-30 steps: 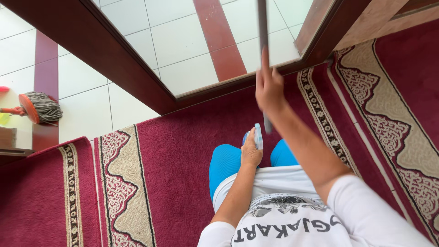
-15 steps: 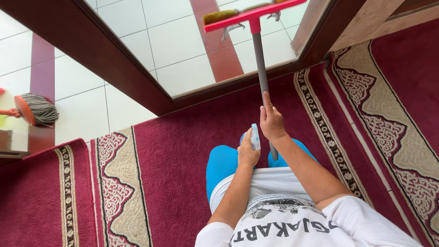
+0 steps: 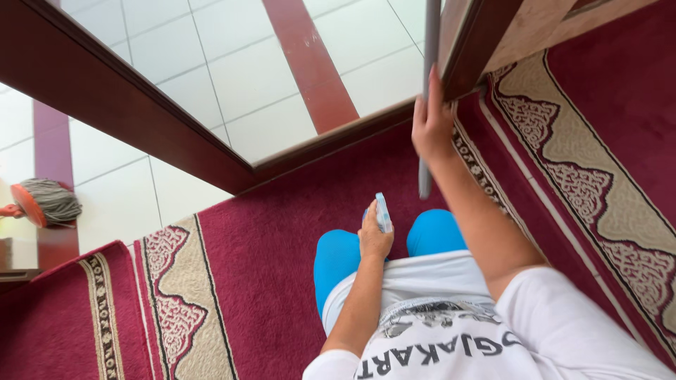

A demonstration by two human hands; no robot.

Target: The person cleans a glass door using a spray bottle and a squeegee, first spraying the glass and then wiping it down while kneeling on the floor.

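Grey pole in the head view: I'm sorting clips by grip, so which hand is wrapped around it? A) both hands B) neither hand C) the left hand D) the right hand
D: the right hand is closed around the grey pole by the glass panel, while the left hand holds a small spray bottle low by the knees.

White short-sleeved T-shirt with dark printed lettering, bright blue trousers
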